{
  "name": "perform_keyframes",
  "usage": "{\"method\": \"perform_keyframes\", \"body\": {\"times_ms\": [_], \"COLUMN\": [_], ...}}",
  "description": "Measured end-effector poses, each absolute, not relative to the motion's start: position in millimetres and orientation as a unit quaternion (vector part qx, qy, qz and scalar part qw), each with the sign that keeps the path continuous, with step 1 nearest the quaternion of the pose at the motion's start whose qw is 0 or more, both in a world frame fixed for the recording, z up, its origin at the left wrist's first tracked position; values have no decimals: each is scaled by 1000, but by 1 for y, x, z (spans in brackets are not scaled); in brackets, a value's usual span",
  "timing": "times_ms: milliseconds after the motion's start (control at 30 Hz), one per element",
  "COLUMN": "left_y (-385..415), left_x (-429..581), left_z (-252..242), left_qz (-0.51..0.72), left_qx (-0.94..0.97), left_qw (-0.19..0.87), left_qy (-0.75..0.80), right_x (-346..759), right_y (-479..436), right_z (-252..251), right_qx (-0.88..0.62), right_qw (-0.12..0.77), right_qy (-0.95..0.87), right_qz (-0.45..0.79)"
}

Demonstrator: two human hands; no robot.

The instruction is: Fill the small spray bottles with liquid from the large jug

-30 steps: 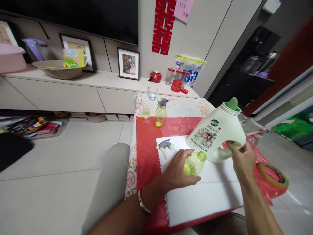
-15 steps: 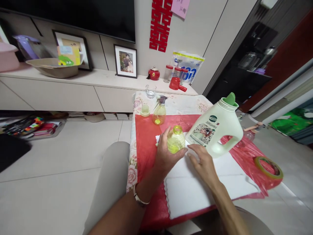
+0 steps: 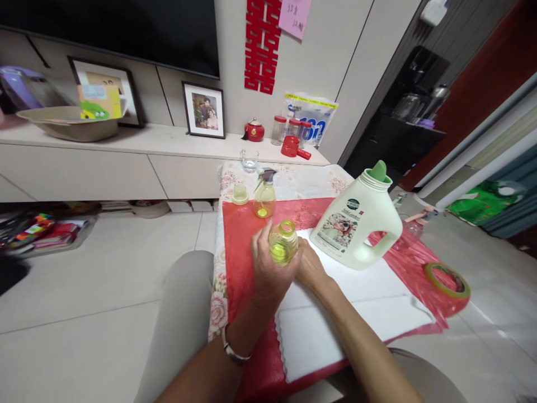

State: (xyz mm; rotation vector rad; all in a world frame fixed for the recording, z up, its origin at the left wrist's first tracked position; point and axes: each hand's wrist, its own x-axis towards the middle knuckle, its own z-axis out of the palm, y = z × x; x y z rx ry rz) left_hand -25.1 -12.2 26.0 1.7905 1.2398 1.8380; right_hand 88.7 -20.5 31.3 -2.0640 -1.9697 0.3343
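Observation:
My left hand [image 3: 268, 266] is wrapped around a clear yellow bottle [image 3: 283, 246] without a cap, tilted a little, with some yellow-tinted liquid or thick base low in it. Close behind, my right hand [image 3: 309, 264] reaches past the bottle's right side; its fingers are hidden by the bottle and my left hand. Beyond them stands a yellow spray bottle [image 3: 264, 198] with a dark trigger head. A translucent measuring cap [image 3: 240, 194] sits to its left. On the right, a large pale green detergent jug [image 3: 356, 218] with a green spout stands upright.
A white board or cloth [image 3: 310, 336] lies over red plastic sheeting [image 3: 237, 246] on the table. A roll of tape [image 3: 447, 280] is at the right edge, near a pink bottle [image 3: 414, 228]. A glass cup [image 3: 249, 160] stands at the back, before a low cabinet [image 3: 184, 173].
My right hand has moved left, from beside the bottle to partly behind it. My left hand still holds the bottle, now tilted slightly more. The camera view has shifted right.

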Motion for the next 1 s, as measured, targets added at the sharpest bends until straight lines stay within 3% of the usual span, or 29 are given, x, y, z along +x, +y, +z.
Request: {"method": "perform_keyframes", "body": {"times_ms": [233, 467, 800, 1000], "left_y": [-16, -19, -37, -40], "left_x": [-24, -21, -10, -8], "left_z": [28, 25, 24, 22], "left_qz": [647, 593, 456, 406], "left_qx": [616, 614, 673, 692], "left_qw": [157, 277, 463, 499], "left_qy": [420, 441, 354, 329], "right_x": [103, 130, 140, 138], "right_y": [-38, -90, -111, -110], "right_z": [41, 55, 125, 153], "right_qx": [-774, -752, -489, -399], "right_qw": [218, 460, 790, 833], "right_qy": [-586, -464, -319, -341], "right_qz": [103, 93, 186, 177]}}
